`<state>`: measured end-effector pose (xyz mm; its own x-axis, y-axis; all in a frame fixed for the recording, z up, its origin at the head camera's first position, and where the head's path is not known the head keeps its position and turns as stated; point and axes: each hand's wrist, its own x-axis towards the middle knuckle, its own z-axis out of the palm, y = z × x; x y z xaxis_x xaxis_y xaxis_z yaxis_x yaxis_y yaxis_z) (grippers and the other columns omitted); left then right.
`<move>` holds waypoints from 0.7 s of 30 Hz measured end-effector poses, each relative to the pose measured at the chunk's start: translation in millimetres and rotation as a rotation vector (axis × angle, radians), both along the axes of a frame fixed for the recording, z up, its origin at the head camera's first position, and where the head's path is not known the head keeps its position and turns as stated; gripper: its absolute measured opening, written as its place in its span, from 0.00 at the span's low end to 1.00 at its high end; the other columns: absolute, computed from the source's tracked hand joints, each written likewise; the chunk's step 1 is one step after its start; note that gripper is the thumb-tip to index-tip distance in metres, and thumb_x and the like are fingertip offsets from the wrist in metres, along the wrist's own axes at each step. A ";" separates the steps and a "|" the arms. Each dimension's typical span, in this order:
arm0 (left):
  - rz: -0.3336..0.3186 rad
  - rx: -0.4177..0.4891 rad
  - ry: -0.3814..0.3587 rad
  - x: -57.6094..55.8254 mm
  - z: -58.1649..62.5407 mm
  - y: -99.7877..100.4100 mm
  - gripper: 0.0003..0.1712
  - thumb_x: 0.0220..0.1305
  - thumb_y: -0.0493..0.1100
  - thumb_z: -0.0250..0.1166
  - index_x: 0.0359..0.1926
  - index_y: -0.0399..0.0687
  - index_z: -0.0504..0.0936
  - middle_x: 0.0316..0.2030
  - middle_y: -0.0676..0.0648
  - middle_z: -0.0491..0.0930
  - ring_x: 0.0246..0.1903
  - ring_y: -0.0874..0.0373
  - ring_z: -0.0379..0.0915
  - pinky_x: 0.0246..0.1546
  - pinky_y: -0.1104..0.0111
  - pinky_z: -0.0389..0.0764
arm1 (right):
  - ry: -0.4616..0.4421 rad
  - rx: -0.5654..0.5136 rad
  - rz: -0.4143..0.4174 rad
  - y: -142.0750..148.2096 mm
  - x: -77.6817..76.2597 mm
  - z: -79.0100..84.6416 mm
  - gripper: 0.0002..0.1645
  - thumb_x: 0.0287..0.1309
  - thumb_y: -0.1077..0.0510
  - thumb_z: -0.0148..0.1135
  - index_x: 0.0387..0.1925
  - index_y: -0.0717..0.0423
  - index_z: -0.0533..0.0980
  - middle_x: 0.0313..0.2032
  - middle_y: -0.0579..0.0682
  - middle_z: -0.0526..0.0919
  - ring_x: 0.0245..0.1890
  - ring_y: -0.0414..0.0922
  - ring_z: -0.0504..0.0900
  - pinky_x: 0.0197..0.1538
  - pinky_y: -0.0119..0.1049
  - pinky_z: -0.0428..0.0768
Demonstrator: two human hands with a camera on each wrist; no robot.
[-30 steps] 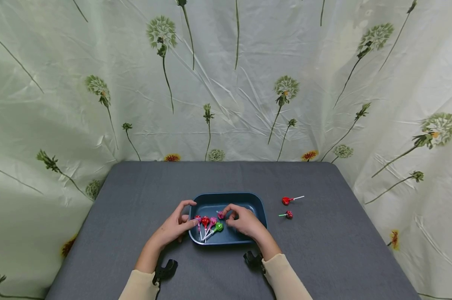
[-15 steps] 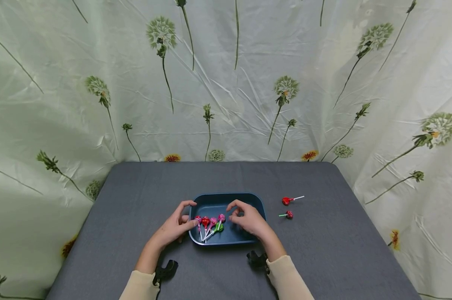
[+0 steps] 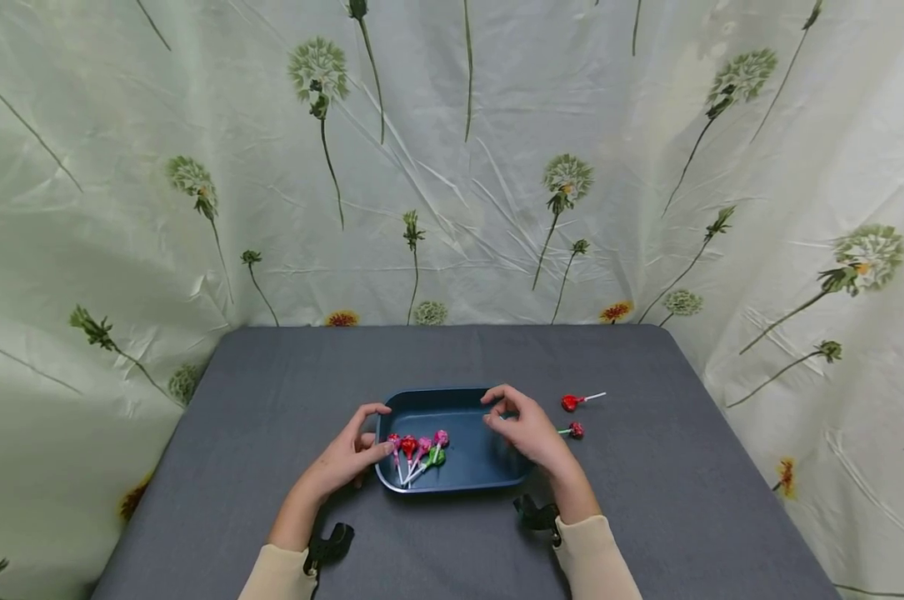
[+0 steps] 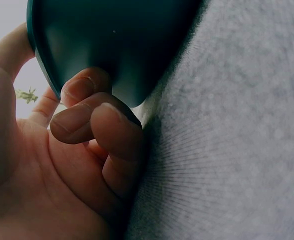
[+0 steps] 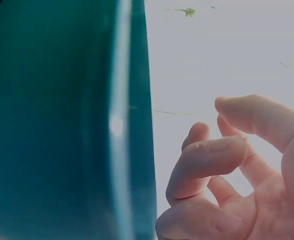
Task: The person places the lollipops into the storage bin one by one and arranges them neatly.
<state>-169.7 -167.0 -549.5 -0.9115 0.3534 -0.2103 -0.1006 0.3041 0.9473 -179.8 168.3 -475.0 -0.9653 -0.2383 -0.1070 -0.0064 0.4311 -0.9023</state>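
Observation:
My left hand [image 3: 342,458] grips the left end of a dark blue tray [image 3: 470,468], thumb over the rim and other fingers against the outer wall; the left wrist view shows these fingers [image 4: 118,132] bent beside it. Several wrapped lollipops lie in the tray's left part, among them a red one [image 3: 409,447], a green one [image 3: 437,456] and a pink one [image 3: 441,437]. Over the tray's right end hovers my right hand [image 3: 530,429], fingers loosely bent with nothing between them. Beyond it on the table lies a dark red lollipop [image 3: 576,431], its green stick partly covered by the hand.
Another lollipop, red with a white stick [image 3: 569,403], lies farther back to the right of the tray. A grey cloth covers the table [image 3: 309,367]. Behind it hangs a pale curtain [image 3: 481,208] printed with dandelions.
My right hand has let go of a pink lollipop, which rests beside the green one in the tray, and has moved right toward the tray's right rim. The left hand keeps its place.

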 end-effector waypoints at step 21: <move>0.007 -0.016 -0.008 0.0 0.5 0.3 0.35 0.75 0.52 0.66 0.74 0.63 0.59 0.27 0.50 0.74 0.19 0.58 0.64 0.20 0.68 0.71 | -0.046 -0.119 -0.232 47.4 14.1 1.1 0.22 0.69 0.60 0.68 0.62 0.58 0.76 0.35 0.51 0.82 0.20 0.41 0.70 0.28 0.34 0.71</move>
<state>-169.7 -166.7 -549.1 -0.9122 0.3435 -0.2234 -0.1107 0.3183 0.9415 -165.7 215.7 -473.9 -0.9904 -0.0244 -0.1362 0.1222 0.3072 -0.9438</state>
